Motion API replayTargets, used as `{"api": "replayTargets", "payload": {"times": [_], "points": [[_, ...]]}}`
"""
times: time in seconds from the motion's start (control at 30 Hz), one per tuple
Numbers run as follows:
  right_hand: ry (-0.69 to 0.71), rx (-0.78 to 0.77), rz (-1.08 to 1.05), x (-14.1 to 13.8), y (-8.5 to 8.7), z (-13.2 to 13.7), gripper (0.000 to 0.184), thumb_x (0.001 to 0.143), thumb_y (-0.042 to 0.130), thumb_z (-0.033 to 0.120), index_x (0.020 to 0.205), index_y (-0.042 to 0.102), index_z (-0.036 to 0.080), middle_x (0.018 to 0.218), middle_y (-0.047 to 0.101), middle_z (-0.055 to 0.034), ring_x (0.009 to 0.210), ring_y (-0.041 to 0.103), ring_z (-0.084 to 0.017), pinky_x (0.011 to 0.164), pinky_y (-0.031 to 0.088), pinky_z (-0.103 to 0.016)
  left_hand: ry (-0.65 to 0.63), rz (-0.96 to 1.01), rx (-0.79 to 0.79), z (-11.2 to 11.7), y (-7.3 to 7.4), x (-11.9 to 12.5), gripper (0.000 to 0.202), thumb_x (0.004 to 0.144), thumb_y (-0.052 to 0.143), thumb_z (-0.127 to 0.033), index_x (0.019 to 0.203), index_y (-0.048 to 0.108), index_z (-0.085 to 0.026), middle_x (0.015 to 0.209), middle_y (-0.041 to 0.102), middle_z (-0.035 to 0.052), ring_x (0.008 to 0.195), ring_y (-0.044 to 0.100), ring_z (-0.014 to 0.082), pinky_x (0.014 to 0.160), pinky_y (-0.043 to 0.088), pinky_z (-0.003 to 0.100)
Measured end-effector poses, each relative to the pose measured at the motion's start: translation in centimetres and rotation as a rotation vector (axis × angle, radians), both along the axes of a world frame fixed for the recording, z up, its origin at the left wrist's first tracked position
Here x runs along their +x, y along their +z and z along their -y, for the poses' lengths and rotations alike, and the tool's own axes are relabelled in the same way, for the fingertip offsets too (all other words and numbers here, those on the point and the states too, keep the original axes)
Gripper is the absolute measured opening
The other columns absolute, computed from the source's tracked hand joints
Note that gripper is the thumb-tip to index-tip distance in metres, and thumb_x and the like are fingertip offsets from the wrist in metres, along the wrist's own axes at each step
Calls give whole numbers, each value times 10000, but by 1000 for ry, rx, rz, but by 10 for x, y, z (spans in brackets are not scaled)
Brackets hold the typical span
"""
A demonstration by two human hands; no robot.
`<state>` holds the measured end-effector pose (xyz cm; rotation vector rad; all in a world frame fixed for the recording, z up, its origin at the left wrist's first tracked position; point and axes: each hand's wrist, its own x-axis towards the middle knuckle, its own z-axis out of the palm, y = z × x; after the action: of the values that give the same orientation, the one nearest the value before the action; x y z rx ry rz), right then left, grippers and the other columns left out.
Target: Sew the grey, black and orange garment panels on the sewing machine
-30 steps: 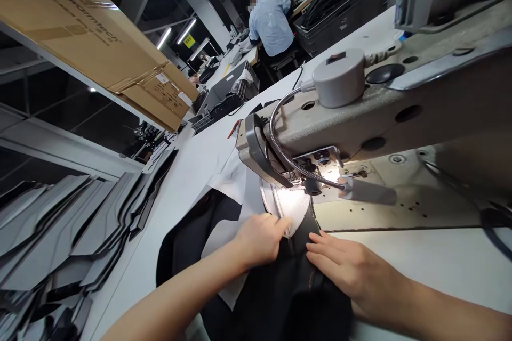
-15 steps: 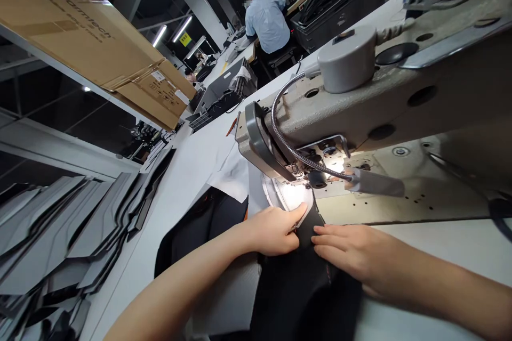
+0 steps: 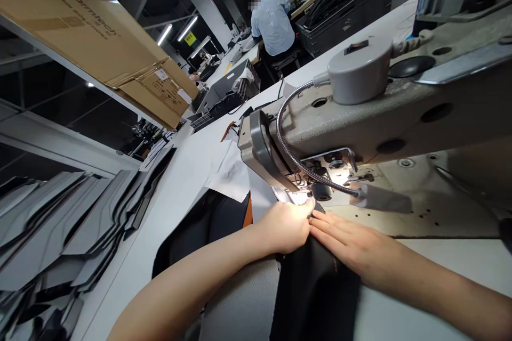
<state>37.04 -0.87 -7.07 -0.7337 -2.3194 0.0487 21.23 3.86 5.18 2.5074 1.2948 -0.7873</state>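
Near the needle area of a sewing machine (image 3: 360, 122), my left hand (image 3: 286, 226) has its fingers curled and its thumb pressed on the light edge of a fabric piece. My right hand (image 3: 348, 242) lies flat with fingers together and stretched out on the black fabric (image 3: 316, 293), its fingertips touching my left hand. Light grey ribbed fabric (image 3: 242, 298) hangs under my left forearm. The lamp lights the presser area, but the needle itself is hidden behind the machine head and the lamp's flexible cable (image 3: 286, 138).
On the left stand rows of grey and black cut panels (image 3: 96, 213). A large cardboard box (image 3: 100, 32) sits on a shelf above them. White sheet material (image 3: 230, 176) lies behind my left hand. Farther back, a person in a light blue shirt (image 3: 274, 24) sits beside a black bin (image 3: 348, 13).
My left hand has moved slightly right and up the fabric, and my right hand has slid forward until the two hands meet close to the needle area. The view has shifted slightly.
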Motion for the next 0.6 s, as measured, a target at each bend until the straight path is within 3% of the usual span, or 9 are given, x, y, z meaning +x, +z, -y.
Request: {"api": "replayTargets", "payload": {"times": [0.1, 0.23, 0.37, 0.5, 0.6], "points": [[47, -19, -98, 2, 14, -6, 427, 850, 333, 13, 1208, 547, 104, 1218, 591, -148, 1171, 512, -224, 932, 474, -394, 5, -15, 38, 0, -7, 1, 530, 864, 348, -185, 1387, 351, -100, 1041, 670, 124, 887, 652, 281, 738, 514, 373], [149, -95, -261, 8, 27, -9, 297, 878, 363, 65, 1025, 604, 158, 951, 649, -100, 891, 604, -172, 783, 500, -312, 56, 28, 105, 11, -16, -4, 526, 882, 331, -234, 1399, 313, -141, 1019, 656, 100, 891, 628, 279, 730, 505, 386], [205, -209, -158, 12, 28, -2, 276, 829, 405, 79, 976, 624, 162, 906, 649, -97, 841, 602, -169, 742, 497, -285, -17, -12, 127, 31, -7, -21, 660, 830, 426, -228, 1445, 194, -175, 1104, 579, 117, 976, 550, 283, 778, 478, 394], [180, -13, 32, -7, 19, 12, 346, 736, 449, 50, 1010, 650, 118, 960, 665, -135, 932, 603, -213, 906, 454, -364, -208, -126, 237, 30, 14, -40, 700, 731, 549, -166, 1388, 307, -168, 1244, 479, 139, 1053, 477, 299, 853, 427, 423], [87, 218, 187, -31, 12, 21, 328, 733, 499, 95, 1007, 660, 15, 999, 658, -229, 942, 612, -299, 870, 467, -438, -305, -256, 335, 13, 32, -41, 411, 799, 471, -86, 1206, 494, -142, 1139, 535, 132, 955, 517, 267, 763, 431, 375]]}}
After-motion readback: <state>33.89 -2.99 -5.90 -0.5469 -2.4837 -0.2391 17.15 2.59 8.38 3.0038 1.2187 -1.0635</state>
